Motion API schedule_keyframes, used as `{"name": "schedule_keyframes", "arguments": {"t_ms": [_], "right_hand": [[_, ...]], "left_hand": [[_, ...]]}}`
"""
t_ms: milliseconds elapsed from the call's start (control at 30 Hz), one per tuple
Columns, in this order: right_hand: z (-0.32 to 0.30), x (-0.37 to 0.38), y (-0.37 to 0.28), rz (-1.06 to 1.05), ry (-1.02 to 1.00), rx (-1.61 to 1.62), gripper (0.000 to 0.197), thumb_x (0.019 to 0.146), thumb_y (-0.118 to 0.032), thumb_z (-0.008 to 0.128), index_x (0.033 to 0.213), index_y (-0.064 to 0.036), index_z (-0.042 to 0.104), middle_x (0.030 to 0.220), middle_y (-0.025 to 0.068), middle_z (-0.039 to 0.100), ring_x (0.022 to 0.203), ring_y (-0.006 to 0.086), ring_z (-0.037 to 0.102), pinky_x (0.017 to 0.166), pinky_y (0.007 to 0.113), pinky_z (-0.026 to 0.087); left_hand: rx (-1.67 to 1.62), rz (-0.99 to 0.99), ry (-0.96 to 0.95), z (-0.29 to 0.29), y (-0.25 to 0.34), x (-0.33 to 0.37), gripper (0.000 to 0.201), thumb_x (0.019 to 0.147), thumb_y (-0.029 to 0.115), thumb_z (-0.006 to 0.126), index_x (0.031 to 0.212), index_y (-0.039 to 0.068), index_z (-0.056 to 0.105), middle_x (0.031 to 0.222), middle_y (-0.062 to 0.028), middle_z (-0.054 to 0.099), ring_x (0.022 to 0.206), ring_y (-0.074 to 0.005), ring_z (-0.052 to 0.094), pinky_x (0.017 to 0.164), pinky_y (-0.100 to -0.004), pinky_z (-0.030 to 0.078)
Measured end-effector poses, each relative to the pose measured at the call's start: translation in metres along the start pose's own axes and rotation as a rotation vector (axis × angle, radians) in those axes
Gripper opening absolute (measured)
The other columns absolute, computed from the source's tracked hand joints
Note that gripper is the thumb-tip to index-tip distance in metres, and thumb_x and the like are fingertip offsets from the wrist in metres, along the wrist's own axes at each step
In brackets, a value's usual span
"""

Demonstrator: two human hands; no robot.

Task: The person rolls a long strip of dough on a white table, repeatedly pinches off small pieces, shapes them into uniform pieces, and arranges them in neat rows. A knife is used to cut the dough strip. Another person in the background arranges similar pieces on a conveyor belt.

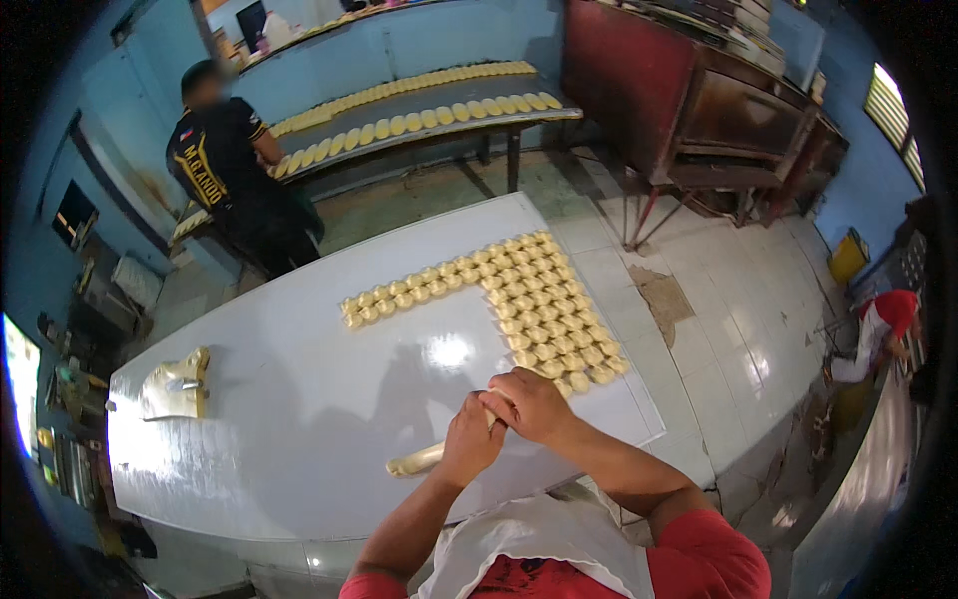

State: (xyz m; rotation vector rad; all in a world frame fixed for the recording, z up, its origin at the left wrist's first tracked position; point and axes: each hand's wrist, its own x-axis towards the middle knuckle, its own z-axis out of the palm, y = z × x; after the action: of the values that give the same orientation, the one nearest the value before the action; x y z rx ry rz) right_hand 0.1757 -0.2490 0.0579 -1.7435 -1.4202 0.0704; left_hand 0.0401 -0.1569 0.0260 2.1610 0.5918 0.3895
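My left hand [469, 440] and my right hand [534, 404] both grip one long pale rope of dough [417, 460] that lies on the white table [299, 399]. The rope's free end sticks out to the left of my left hand. My right hand pinches the rope's other end, close to the nearest dough pieces. Many small pale dough pieces [544, 309] lie in tight rows on the table beyond my hands, with a double row [419, 290] running off to the left.
A slab of dough with a metal scraper [178, 384] lies at the table's left end. A person in a black shirt [235, 165] stands by a farther table [419, 120] lined with dough pieces. A brown oven [699, 90] stands at the right; another person [883, 324] crouches far right.
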Motion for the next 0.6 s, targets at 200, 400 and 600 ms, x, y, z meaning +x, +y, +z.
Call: {"name": "schedule_keyframes", "arguments": {"t_ms": [200, 400, 600], "right_hand": [[0.019, 0.057, 0.014, -0.136, -0.004, -0.11, 0.02, 0.093, -0.022, 0.066, 0.083, -0.0064, 0.058, 0.072, 0.0113, 0.064, 0.066, 0.0319, 0.064, 0.057, 0.043, 0.052], [0.061, 0.103, 0.047, -0.056, 0.019, -0.238, 0.019, 0.09, -0.023, 0.067, 0.082, -0.0078, 0.061, 0.069, 0.0109, 0.064, 0.063, 0.0313, 0.065, 0.057, 0.042, 0.052], [0.093, 0.161, 0.139, 0.339, -0.235, -0.56, 0.042, 0.095, -0.043, 0.066, 0.111, -0.005, 0.068, 0.109, 0.0129, 0.069, 0.104, 0.0319, 0.065, 0.083, 0.045, 0.053]], "left_hand": [[-0.08, -0.098, 0.11, -0.016, 0.002, 0.042, 0.037, 0.085, 0.01, 0.065, 0.117, -0.002, 0.05, 0.094, -0.026, 0.066, 0.088, -0.0499, 0.064, 0.076, -0.0542, 0.054], [0.044, -0.012, 0.091, -0.032, -0.052, 0.079, 0.022, 0.085, 0.012, 0.066, 0.105, 0.004, 0.061, 0.096, -0.0209, 0.07, 0.084, -0.0465, 0.066, 0.074, -0.0517, 0.055], [-0.266, 0.114, -0.048, -0.04, -0.014, 0.054, 0.022, 0.085, 0.014, 0.072, 0.104, 0.008, 0.064, 0.092, -0.0171, 0.071, 0.084, -0.0409, 0.069, 0.072, -0.0463, 0.056]]}}
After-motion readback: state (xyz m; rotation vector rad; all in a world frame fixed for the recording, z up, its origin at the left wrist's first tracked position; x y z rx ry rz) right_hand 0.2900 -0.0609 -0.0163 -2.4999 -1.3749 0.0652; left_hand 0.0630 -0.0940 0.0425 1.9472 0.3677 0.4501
